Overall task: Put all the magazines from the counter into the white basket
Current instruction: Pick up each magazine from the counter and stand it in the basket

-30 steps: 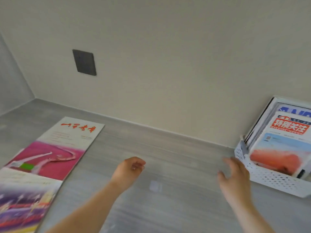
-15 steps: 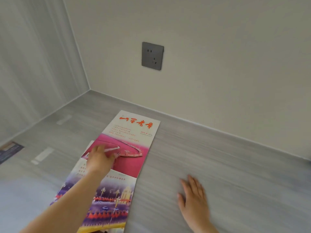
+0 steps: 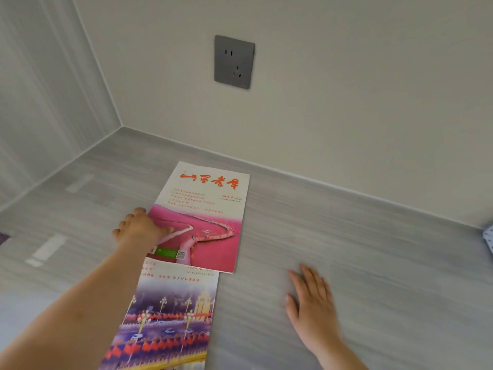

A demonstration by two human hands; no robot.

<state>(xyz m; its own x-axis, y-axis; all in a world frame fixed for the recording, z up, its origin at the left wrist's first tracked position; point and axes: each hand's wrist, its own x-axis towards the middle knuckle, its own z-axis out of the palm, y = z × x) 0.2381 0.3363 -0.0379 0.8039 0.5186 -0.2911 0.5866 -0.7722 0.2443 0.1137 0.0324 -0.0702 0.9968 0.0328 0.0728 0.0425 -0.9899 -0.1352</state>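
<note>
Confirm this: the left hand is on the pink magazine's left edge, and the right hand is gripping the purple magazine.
Not quite. In the head view the right hand grips nothing: it lies flat on the bare counter, apart from the purple magazine. The left hand is indeed at the pink magazine's left edge.

Left hand (image 3: 138, 228) curled, right hand (image 3: 312, 300) flat.

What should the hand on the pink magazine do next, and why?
Probably curl the left hand around the left edge of the pink magazine and lift it. That hand is already at that edge, the magazine lies flat on the counter overlapping the purple magazine, and the right hand rests flat on the counter.
</note>
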